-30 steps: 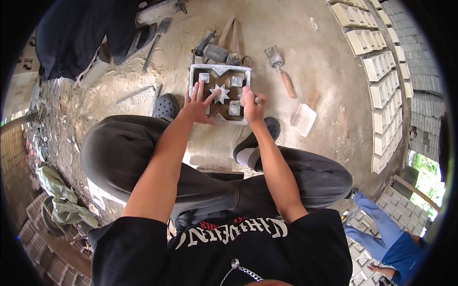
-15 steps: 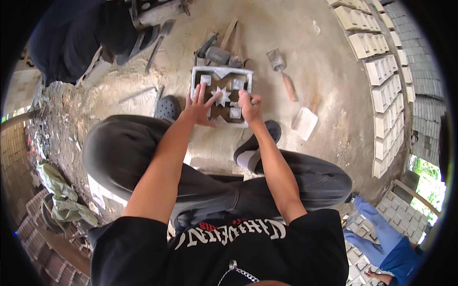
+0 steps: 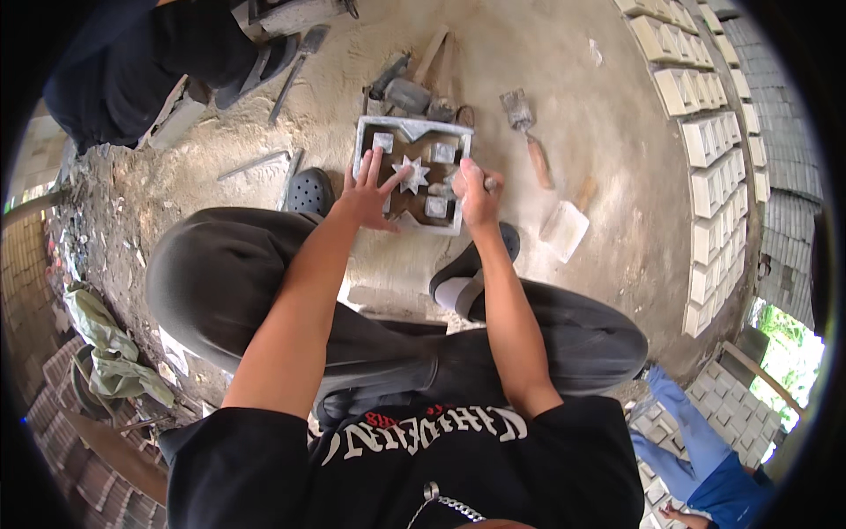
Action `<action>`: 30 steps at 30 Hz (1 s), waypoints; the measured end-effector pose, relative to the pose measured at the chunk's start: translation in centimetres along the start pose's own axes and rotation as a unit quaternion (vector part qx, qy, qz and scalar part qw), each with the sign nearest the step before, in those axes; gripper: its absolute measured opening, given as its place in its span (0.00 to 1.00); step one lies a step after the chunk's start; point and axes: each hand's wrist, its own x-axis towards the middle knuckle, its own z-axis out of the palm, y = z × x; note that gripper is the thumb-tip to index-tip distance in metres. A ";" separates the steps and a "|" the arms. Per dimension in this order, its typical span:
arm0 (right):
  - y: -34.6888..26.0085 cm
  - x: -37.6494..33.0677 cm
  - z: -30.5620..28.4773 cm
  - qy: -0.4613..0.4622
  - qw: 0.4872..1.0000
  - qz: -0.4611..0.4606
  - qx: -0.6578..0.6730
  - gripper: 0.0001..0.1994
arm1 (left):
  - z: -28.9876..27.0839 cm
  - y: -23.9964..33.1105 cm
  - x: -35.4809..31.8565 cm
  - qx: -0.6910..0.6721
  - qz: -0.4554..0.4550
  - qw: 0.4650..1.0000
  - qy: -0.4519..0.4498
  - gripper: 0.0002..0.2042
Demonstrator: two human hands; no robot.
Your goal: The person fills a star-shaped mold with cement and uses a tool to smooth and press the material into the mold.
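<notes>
A square grey mould [image 3: 363,132] lies on the ground between my feet, with a raised star [image 3: 411,175] at its middle and small square blocks [image 3: 435,207] near its corners. My left hand [image 3: 361,201] rests with spread fingers over the mould's left side, fingertips by the star and the upper left block. Closed at the right wall, my right hand [image 3: 477,192] grips a small brush-like tool [image 3: 440,189] whose end points inward toward the star. Its exact kind is hard to make out, as my fingers cover most of it.
Beyond the mould lie a hammer [image 3: 409,95] and other wooden-handled tools. Rightward are a trowel [image 3: 518,111] and a whitish scraper [image 3: 564,231]. Rows of pale cast blocks [image 3: 705,189] line the right. Another person's dark-clothed leg [image 3: 167,75] is upper left; a blue-clothed person [image 3: 701,441] is lower right.
My right hand has shifted slightly right, to the mould's right wall, with the tool still in it. My left hand keeps its place on the mould.
</notes>
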 end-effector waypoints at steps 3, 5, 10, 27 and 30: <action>4.3 -0.5 -1.8 -0.009 0.997 -0.007 -0.075 0.20 | -0.5 0.8 0.3 0.000 0.006 1.000 -0.021 0.61; 4.1 0.2 -2.2 -0.049 0.996 0.033 -0.073 0.20 | -0.5 0.6 0.3 -0.006 0.003 1.000 -0.027 0.61; 0.0 0.2 -0.5 -0.092 0.995 -0.003 -0.041 0.19 | 0.0 0.1 -0.2 -0.003 -0.004 1.000 -0.015 0.61; 3.7 -1.0 -1.3 0.060 0.998 0.004 0.000 0.22 | 0.1 0.3 0.4 0.003 0.010 1.000 -0.005 0.62; -0.1 -0.9 -0.1 0.158 0.985 0.004 0.072 0.22 | 0.5 0.3 -0.2 0.006 0.013 1.000 0.014 0.62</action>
